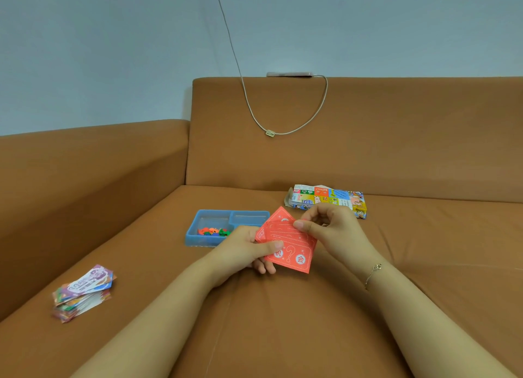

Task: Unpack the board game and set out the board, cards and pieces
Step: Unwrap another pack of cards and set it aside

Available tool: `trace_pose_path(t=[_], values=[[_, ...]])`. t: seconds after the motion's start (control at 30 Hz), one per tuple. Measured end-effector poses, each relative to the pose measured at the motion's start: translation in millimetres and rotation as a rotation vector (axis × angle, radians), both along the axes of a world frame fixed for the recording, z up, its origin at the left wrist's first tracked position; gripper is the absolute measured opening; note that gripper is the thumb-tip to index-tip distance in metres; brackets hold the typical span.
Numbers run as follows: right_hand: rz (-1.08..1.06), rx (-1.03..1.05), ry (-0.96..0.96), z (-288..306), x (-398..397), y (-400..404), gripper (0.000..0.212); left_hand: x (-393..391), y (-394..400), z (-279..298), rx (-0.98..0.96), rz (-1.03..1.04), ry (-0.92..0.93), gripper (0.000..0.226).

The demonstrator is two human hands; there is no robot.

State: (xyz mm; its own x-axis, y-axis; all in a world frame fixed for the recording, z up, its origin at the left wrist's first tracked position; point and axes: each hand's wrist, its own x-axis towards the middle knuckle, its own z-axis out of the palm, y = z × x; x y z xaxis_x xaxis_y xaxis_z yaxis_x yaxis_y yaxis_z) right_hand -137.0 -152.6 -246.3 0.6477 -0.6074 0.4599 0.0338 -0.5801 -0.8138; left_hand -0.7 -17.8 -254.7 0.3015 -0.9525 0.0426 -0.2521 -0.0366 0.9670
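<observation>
Head view: both hands' fingers pinch red cards (288, 243); blue tray (198, 237) holds coloured pieces (213, 231).

The red card (291, 250) shows a white "?" between "机" and "会".

Bare forearms; a thin gold bracelet (373, 273) circles the right wrist.

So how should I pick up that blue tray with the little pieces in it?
Probably grip the blue tray by its long outer rims, one hand on each end, coming from above. It lies flat and open-topped on the sofa, with the loose pieces in its left compartment, so keep it level.
</observation>
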Motion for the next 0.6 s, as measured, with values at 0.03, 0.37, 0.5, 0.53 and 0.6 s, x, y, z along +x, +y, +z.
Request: trace_pose_path(t=[0.03, 0.37, 0.5, 0.53, 0.6], values=[[0.009, -0.008, 0.001, 0, 0, -1, 0.016, 1, 0, -1, 0.002, -0.004, 0.001, 0.008], [-0.020, 0.142, -0.039, -6, -5, -2, 0.024, 3, 1, 1, -0.054, 0.047, -0.025, 0.008], [-0.121, 0.325, 0.011, -15, -5, -6, 0.027, 7, -5, -1, -0.195, 0.106, -0.074, 0.009], [-0.161, 0.359, -0.033, -11, -5, -8, 0.035, 7, -6, -2, -0.216, 0.127, -0.109, 0.012], [-0.223, 0.441, -0.103, -2, -5, -12, 0.038, 9, -6, -6, -0.195, 0.152, -0.226, 0.017]])
